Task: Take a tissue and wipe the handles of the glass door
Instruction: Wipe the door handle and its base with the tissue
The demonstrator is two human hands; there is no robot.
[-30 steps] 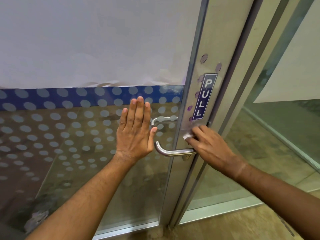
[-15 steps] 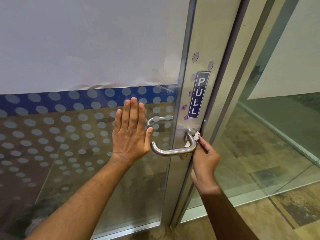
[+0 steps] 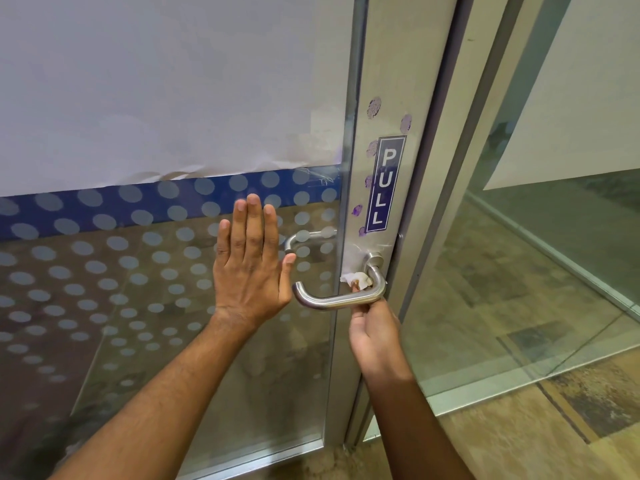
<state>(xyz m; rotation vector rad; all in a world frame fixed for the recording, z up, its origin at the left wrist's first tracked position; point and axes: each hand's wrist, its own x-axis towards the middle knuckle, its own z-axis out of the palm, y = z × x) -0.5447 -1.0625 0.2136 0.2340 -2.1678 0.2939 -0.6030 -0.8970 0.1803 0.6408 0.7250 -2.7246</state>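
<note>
We see the tissue point(image 3: 356, 279) pinched in the right hand's point(image 3: 373, 336) fingertips, pressed behind the steel handle point(image 3: 341, 299) near its base. Left of that grip, the left hand point(image 3: 250, 268) lies flat, fingers straight, on the glass door point(image 3: 138, 289).

The left hand point(image 3: 247, 268) is flat, its fingers straight and together pointing up, thumb spread to the right, forearm reaching in from the lower left. The right hand point(image 3: 372, 332) sits lower to the right, turned fingers-up, fingertips point(image 3: 355, 287) pinching, forearm rising from the bottom edge.
</note>
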